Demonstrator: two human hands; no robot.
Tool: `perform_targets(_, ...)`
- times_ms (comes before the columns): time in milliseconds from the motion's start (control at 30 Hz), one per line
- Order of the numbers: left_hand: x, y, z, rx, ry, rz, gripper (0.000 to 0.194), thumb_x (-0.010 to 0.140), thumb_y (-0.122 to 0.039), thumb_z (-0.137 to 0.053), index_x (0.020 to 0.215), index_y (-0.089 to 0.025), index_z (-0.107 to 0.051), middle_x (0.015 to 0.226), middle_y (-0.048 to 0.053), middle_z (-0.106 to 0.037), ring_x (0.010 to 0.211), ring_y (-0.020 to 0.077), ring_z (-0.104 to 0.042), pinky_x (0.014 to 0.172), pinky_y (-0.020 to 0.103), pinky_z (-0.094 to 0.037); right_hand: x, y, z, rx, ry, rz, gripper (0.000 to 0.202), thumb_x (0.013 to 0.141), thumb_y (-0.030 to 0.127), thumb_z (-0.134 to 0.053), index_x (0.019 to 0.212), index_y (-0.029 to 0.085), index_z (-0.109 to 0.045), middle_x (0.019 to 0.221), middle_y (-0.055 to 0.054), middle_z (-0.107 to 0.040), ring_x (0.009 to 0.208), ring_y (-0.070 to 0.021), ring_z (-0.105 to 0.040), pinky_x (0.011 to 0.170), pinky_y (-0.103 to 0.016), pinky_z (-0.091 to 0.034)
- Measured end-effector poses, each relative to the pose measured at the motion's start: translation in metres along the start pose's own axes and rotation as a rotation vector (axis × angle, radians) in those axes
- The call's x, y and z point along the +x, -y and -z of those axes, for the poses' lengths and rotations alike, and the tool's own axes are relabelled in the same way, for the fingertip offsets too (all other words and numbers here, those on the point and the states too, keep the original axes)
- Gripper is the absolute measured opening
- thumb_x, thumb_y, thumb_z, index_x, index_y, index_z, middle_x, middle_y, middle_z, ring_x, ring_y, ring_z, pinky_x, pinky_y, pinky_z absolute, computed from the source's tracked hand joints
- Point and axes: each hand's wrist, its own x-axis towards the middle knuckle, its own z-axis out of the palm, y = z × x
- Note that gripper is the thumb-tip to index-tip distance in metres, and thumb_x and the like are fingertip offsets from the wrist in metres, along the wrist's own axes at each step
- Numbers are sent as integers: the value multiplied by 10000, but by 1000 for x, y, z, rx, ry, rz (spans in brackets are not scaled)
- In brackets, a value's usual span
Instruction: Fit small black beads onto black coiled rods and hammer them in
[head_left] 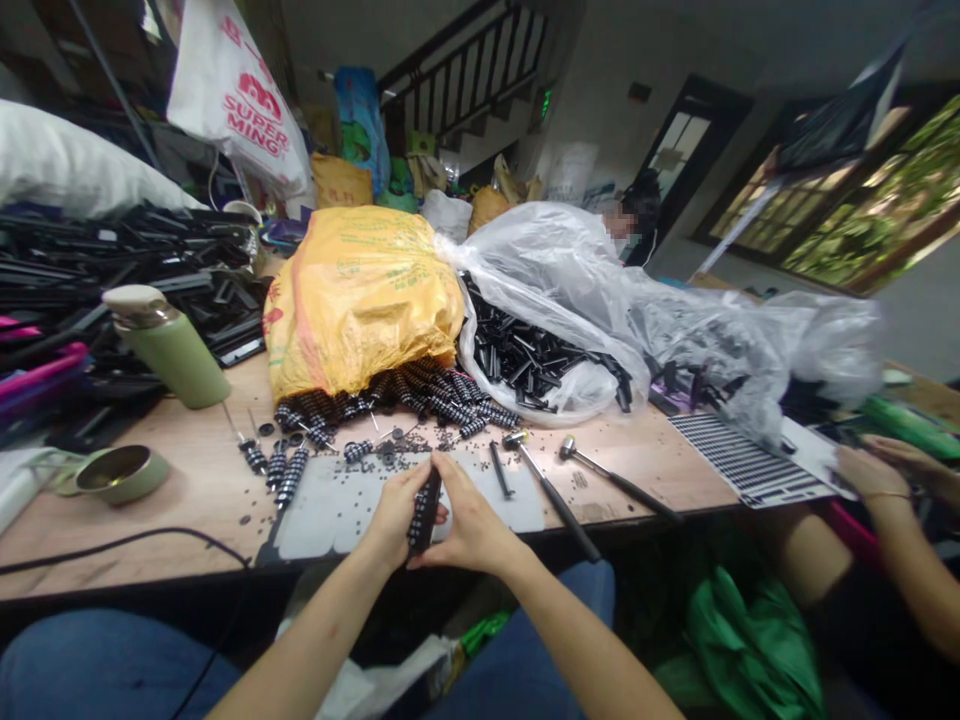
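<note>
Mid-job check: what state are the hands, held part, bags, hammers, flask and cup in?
Left hand: closed on dark part
Right hand: also on dark part
Dark part: held between both hands
Yellow bag: open at front, striped parts spilling out
Clear bag: open, black parts inside
Two hammers: lying down, unheld
Flask: capped, standing
Cup: upright, uncovered

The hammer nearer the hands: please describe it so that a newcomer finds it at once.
On the table, find the pale mat under the right hand. This black-handled hammer lies along its right edge. Unlike the other hammer, its handle sticks far beyond the table.
</note>
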Motion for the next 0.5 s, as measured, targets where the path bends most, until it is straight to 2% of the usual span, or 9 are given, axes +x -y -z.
perform_targets(200,0,-2,-7,45,-9,52,197,769,-282,-538,886,-127,-573,520,-24,-539,379,102,-523,368,205,-441,-4,-7,-9,62,-99,-63,1129,462,390,-788,1360,161,-145,1355,-155,-283,1279,-264,-249,1060,-414,-241)
perform_targets(333,5,2,-5,121,14,65,238,797,-297,-484,936,-129,-579,567,-7,-552,438,108,-533,435,233,-470,-6,-10,-12,56,-116,-104,1122,452,395,-786,1352,142,-166,1349,-166,-289,1271,-273,-260,1054,-420,-251)
perform_targets(400,8,9,-1,281,32,-79,265,796,-289,-473,977,-137,-595,675,26,-589,560,130,-570,559,279,-505,-6,-14,-18,22,-153,-135,1101,449,381,-780,1343,133,-188,1327,-170,-320,1253,-288,-282,1041,-443,-265)
perform_targets(500,14,27,7,713,53,-476,342,723,-210,-552,1058,-154,-596,864,66,-592,810,182,-565,786,346,-474,-9,-22,-30,-55,-219,-188,1043,471,352,-756,1327,92,-220,1287,-195,-354,1220,-306,-310,1022,-464,-277)
